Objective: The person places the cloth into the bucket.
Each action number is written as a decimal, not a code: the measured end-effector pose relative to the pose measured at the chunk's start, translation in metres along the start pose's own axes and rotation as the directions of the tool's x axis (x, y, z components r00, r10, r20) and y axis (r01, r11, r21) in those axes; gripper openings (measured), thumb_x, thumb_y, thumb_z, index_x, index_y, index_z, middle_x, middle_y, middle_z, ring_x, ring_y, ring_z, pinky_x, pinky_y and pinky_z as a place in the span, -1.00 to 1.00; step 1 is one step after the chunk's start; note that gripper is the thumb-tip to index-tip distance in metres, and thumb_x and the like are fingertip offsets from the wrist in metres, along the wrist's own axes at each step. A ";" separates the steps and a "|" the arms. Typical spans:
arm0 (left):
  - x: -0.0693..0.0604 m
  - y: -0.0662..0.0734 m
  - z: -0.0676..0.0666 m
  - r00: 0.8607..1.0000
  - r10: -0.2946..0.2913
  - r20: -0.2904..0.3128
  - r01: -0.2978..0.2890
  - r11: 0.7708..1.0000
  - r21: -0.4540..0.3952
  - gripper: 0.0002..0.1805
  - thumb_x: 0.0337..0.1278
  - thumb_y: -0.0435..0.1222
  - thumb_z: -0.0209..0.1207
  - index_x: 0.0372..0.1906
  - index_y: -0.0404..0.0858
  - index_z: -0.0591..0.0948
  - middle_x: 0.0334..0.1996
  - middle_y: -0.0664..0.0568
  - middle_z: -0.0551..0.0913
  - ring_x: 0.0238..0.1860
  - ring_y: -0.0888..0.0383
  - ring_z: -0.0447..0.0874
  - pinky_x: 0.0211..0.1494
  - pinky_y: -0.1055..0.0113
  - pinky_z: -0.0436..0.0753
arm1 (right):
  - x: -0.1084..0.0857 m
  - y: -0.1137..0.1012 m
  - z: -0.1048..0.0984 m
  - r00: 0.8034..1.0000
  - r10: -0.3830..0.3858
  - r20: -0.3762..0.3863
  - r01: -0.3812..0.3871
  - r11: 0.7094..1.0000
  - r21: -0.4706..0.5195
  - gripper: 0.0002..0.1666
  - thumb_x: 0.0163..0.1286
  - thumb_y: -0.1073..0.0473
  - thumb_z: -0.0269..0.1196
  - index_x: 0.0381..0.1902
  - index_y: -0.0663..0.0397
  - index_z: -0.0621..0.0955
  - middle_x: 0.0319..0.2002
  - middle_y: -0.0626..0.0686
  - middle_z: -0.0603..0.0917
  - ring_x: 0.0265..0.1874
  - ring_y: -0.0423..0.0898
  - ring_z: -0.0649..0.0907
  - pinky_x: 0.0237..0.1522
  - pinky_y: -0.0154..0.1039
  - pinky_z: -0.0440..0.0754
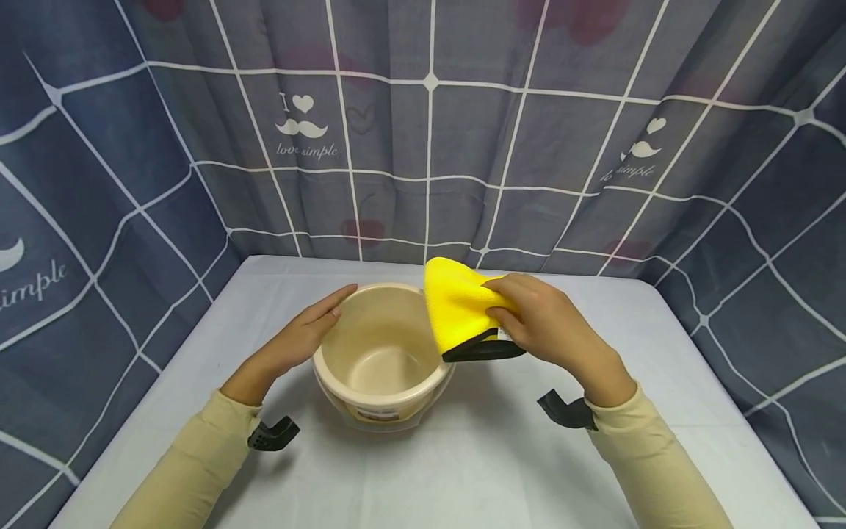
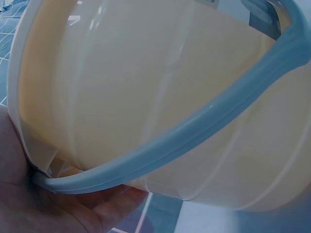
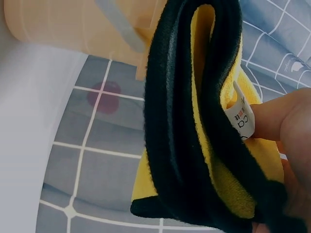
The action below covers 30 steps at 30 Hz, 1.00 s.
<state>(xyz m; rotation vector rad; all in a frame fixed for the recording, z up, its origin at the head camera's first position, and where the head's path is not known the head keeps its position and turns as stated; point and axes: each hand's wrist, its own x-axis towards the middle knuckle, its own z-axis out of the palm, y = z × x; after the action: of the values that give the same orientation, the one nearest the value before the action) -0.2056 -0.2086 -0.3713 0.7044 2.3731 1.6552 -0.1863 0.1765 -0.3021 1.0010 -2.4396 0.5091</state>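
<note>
A cream plastic bucket (image 1: 383, 367) stands on the white table, its mouth facing up and toward me. Its pale handle (image 2: 184, 138) hangs across the outside wall. My left hand (image 1: 300, 338) holds the bucket at the left of the rim, thumb on the edge and fingers along the outer side; some fingers are partly hidden in the left wrist view. My right hand (image 1: 545, 316) pinches a folded yellow towel (image 1: 459, 301) with black edging, over the bucket's right rim. A white tag (image 3: 242, 116) on the towel shows beside the thumb.
The white-covered table (image 1: 502, 470) is enclosed by a grey checked curtain (image 1: 396, 147) at the back and sides. Black straps (image 1: 274, 433) sit at both wrists. A label (image 1: 377, 415) is on the bucket's front.
</note>
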 end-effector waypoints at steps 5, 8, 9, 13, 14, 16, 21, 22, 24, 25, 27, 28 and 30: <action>0.001 0.001 0.000 1.000 0.001 0.000 -0.001 1.000 -0.003 -0.44 0.67 -0.29 -0.28 0.60 -0.37 0.07 0.59 -0.24 0.03 0.58 -0.15 -0.09 0.53 -0.15 -0.04 | 0.002 -0.003 0.001 1.000 -0.001 0.004 0.001 1.000 0.003 -0.61 0.25 0.32 0.45 0.05 0.17 0.67 -0.05 0.09 0.71 -0.10 0.02 0.67 -0.04 0.00 0.65; 0.002 0.002 0.000 1.000 0.001 -0.001 -0.001 1.000 0.006 -0.44 0.67 -0.29 -0.27 0.60 -0.37 0.08 0.59 -0.23 0.04 0.58 -0.15 -0.09 0.53 -0.15 -0.05 | 0.004 -0.005 0.002 1.000 0.009 0.015 -0.009 1.000 0.008 -0.61 0.26 0.31 0.44 0.06 0.17 0.67 -0.04 0.10 0.71 -0.06 0.03 0.67 0.00 0.01 0.64; 0.002 0.003 0.000 1.000 0.001 -0.002 -0.001 1.000 0.010 -0.44 0.67 -0.29 -0.27 0.60 -0.37 0.08 0.59 -0.23 0.05 0.58 -0.15 -0.10 0.53 -0.15 -0.05 | 0.006 -0.006 0.003 1.000 0.012 0.020 -0.012 1.000 0.013 -0.61 0.27 0.30 0.45 0.06 0.17 0.67 -0.03 0.10 0.71 -0.05 0.03 0.67 0.02 0.01 0.64; 0.003 0.003 -0.001 1.000 0.001 -0.003 -0.001 1.000 0.013 -0.44 0.67 -0.30 -0.27 0.60 -0.38 0.08 0.59 -0.24 0.04 0.58 -0.14 -0.11 0.53 -0.15 -0.06 | 0.010 -0.009 0.004 1.000 0.007 0.027 -0.008 1.000 0.030 -0.58 0.27 0.28 0.46 0.08 0.20 0.67 -0.01 0.12 0.70 -0.04 0.04 0.66 0.05 -0.01 0.63; 0.003 0.003 -0.001 1.000 0.001 -0.002 -0.001 1.000 0.010 -0.44 0.67 -0.30 -0.28 0.60 -0.38 0.08 0.59 -0.24 0.04 0.58 -0.14 -0.11 0.53 -0.15 -0.06 | 0.011 -0.009 0.005 1.000 0.006 0.028 -0.007 0.999 0.032 -0.58 0.27 0.28 0.46 0.09 0.19 0.67 -0.01 0.12 0.70 -0.03 0.03 0.66 0.06 -0.01 0.63; 0.004 0.003 0.000 1.000 0.001 -0.001 -0.001 1.000 0.005 -0.44 0.67 -0.30 -0.28 0.60 -0.38 0.08 0.59 -0.25 0.04 0.58 -0.14 -0.11 0.53 -0.15 -0.06 | 0.012 -0.010 0.006 1.000 -0.001 0.028 0.000 0.999 0.036 -0.57 0.27 0.27 0.46 0.09 0.20 0.67 -0.01 0.12 0.70 -0.04 0.03 0.66 0.06 -0.02 0.63; 0.002 0.002 0.001 1.000 -0.013 -0.007 0.013 1.000 0.011 -0.44 0.67 -0.28 -0.28 0.60 -0.37 0.08 0.58 -0.26 0.05 0.58 -0.16 -0.10 0.53 -0.16 -0.05 | 0.014 -0.012 0.009 0.999 -0.026 0.030 0.025 0.999 0.035 -0.58 0.28 0.26 0.46 0.09 0.20 0.66 -0.03 0.12 0.70 -0.05 0.03 0.66 0.04 -0.02 0.64; 0.001 0.001 0.001 1.000 -0.017 -0.008 0.017 1.000 0.015 -0.44 0.67 -0.28 -0.27 0.60 -0.37 0.08 0.58 -0.26 0.05 0.58 -0.17 -0.10 0.53 -0.18 -0.05 | 0.014 -0.012 0.009 0.999 -0.034 0.030 0.033 0.999 0.035 -0.58 0.28 0.25 0.46 0.09 0.21 0.66 -0.04 0.12 0.70 -0.06 0.03 0.67 0.03 -0.02 0.64; -0.001 0.001 0.001 1.000 -0.025 -0.012 0.025 0.999 0.022 -0.44 0.67 -0.28 -0.27 0.60 -0.37 0.07 0.58 -0.26 0.06 0.58 -0.18 -0.11 0.53 -0.18 -0.04 | 0.015 -0.013 0.010 0.998 -0.047 0.030 0.046 0.998 0.039 -0.58 0.28 0.24 0.46 0.09 0.21 0.67 -0.05 0.12 0.71 -0.05 0.03 0.67 0.03 -0.03 0.64; -0.001 0.000 0.001 1.000 -0.025 -0.013 0.025 0.999 0.022 -0.44 0.67 -0.29 -0.27 0.60 -0.37 0.07 0.58 -0.27 0.06 0.58 -0.19 -0.11 0.53 -0.19 -0.04 | 0.015 -0.013 0.011 0.998 -0.051 0.031 0.050 0.998 0.041 -0.58 0.28 0.24 0.46 0.09 0.21 0.67 -0.05 0.12 0.71 -0.06 0.03 0.67 0.02 -0.03 0.64; -0.001 0.000 0.001 1.000 -0.018 -0.012 0.019 1.000 0.021 -0.44 0.67 -0.30 -0.27 0.60 -0.38 0.06 0.58 -0.28 0.06 0.58 -0.19 -0.11 0.53 -0.19 -0.04 | 0.016 -0.013 0.011 0.998 -0.055 0.032 0.054 0.998 0.045 -0.58 0.29 0.24 0.46 0.08 0.20 0.67 -0.06 0.11 0.71 -0.07 0.02 0.67 0.01 -0.04 0.64; -0.001 0.000 0.001 1.000 -0.013 -0.011 0.014 1.000 0.018 -0.44 0.67 -0.30 -0.28 0.60 -0.39 0.06 0.58 -0.28 0.06 0.58 -0.19 -0.11 0.53 -0.18 -0.04 | 0.016 -0.013 0.012 0.998 -0.056 0.032 0.054 0.998 0.044 -0.58 0.29 0.24 0.46 0.08 0.20 0.67 -0.06 0.10 0.71 -0.07 0.01 0.67 0.01 -0.04 0.64; 0.001 0.001 0.001 1.000 0.000 -0.008 0.000 1.000 0.012 -0.44 0.66 -0.31 -0.28 0.60 -0.40 0.06 0.58 -0.28 0.05 0.58 -0.18 -0.11 0.53 -0.17 -0.05 | 0.016 -0.013 0.013 0.998 -0.053 0.030 0.052 0.998 0.045 -0.59 0.29 0.24 0.46 0.09 0.19 0.67 -0.06 0.10 0.71 -0.07 0.01 0.67 0.00 -0.04 0.65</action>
<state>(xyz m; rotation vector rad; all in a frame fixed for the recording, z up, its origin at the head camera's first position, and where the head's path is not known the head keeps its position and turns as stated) -0.2055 -0.2074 -0.3705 0.7012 2.3902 1.6479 -0.1902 0.1522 -0.3018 1.0960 -2.4318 0.5352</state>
